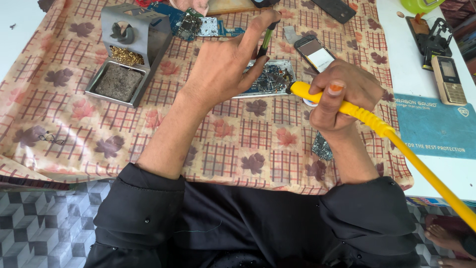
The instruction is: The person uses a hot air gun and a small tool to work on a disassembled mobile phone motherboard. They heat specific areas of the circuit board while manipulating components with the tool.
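My left hand (228, 64) holds a slim green-and-black tool (265, 42) upright over an opened phone body (270, 78) with its circuit board showing, which lies on the patterned cloth (238, 144). My right hand (342, 94) grips a yellow soldering iron (357, 113). Its tip points left at the edge of the phone board, and its yellow cable runs off to the lower right. Both sleeves are black.
A grey metal soldering stand (126, 52) with brass wool and a sponge sits at the back left. A blue circuit board (196, 24) and a phone (317, 53) lie behind the work. On the right are a gold keypad phone (448, 79), a blue mat (436, 126) and a black holder (434, 37).
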